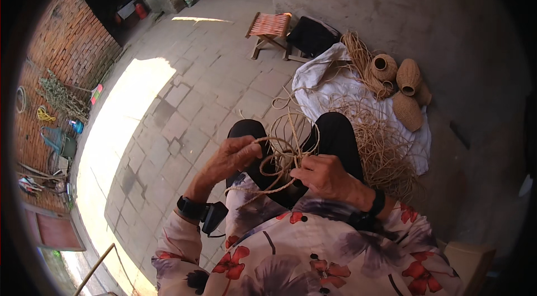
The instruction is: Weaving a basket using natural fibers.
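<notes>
Tan cord [279, 140] runs in loops above my lap, between my two hands. My left hand [239, 153] is closed around a strand of it, thumb and fingers pressed together. On the other side, my right hand [325, 175] pinches the cords where several strands meet and cross. A thicker twisted length of cord [263, 190] hangs in a curve below, over my shirt and knees. Thin loose loops stand up past my knees. What lies under my right fingertips is partly hidden.
To the right, a white cloth [319, 86] bears a tangled heap of cord [380, 150]. Several woven bottle-shaped baskets [407, 111] lie beside it. Ahead stand a folding stool [269, 25] and a black item [313, 37]. A brick wall [70, 27] lines the far left.
</notes>
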Demonstrator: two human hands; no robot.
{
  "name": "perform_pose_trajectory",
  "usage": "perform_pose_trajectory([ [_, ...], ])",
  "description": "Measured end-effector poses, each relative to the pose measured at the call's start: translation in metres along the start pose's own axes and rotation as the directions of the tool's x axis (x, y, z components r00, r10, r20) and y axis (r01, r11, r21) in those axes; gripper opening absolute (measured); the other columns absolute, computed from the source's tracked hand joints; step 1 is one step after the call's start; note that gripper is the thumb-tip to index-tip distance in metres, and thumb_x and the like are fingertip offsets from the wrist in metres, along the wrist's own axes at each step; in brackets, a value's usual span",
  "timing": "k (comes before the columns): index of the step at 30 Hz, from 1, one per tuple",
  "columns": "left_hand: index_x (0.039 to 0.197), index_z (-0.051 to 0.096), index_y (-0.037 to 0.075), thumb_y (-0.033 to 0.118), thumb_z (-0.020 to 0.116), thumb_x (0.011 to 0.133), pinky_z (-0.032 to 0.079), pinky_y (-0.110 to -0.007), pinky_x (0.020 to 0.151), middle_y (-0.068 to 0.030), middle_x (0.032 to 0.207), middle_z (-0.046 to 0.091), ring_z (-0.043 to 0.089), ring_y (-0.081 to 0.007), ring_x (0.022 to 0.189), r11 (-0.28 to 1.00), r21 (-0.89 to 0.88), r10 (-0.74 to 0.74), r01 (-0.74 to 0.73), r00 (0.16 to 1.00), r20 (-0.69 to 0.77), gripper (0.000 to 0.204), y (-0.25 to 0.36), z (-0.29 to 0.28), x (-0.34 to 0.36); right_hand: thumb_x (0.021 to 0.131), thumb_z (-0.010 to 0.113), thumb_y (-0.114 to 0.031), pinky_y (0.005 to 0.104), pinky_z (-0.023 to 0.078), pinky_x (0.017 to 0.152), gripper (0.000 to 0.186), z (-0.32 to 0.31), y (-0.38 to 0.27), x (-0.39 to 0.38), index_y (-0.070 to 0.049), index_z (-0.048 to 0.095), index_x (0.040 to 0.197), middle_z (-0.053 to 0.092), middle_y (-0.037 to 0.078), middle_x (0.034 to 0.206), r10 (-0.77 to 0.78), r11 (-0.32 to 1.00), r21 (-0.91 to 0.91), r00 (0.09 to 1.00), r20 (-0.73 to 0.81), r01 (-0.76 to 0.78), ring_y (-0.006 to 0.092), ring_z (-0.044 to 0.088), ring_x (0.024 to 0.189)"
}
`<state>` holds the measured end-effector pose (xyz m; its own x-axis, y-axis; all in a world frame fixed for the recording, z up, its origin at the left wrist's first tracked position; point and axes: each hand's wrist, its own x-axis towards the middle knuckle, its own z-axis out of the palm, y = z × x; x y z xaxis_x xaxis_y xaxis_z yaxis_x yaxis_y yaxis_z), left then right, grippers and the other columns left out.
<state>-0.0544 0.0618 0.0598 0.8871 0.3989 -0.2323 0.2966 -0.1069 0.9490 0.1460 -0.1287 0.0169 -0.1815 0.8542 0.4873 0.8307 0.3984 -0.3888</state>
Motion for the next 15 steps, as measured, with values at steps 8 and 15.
perform_pose_trajectory([
  [8, 0.114, 0.057, 0.007, 0.03, 0.055, 0.099, 0.041, -0.022, 0.058, 0.0018, 0.079, 0.054, 0.044, -0.0063, 0.062, 0.802, -0.004, -0.037, -0.598, -0.043, -0.998, 0.027, -0.044, -0.271, -0.178, 0.074, 0.07, -0.005, 0.0344, 0.053, 0.061, 0.02, 0.008, -0.008, 0.018, -0.011, 0.068, 0.093, 0.062, 0.005, 0.082, 0.043, 0.97, 0.243, 0.985, -0.168, -0.001, 0.0241, 0.065, 0.073],
  [15, 0.112, 0.067, 0.01, 0.032, 0.065, 0.086, 0.052, -0.038, 0.076, -0.0155, 0.103, 0.071, 0.069, -0.0254, 0.084, 0.683, 0.412, 0.224, 0.603, 0.363, -0.904, 0.034, -0.051, -0.154, -0.11, 0.074, 0.073, -0.004, 0.033, 0.054, 0.061, 0.027, 0.031, 0.001, -0.005, -0.011, 0.069, 0.1, 0.068, 0.003, 0.094, -0.007, 0.984, 0.177, 0.999, 0.033, 0.001, 0.0222, 0.068, 0.077],
])
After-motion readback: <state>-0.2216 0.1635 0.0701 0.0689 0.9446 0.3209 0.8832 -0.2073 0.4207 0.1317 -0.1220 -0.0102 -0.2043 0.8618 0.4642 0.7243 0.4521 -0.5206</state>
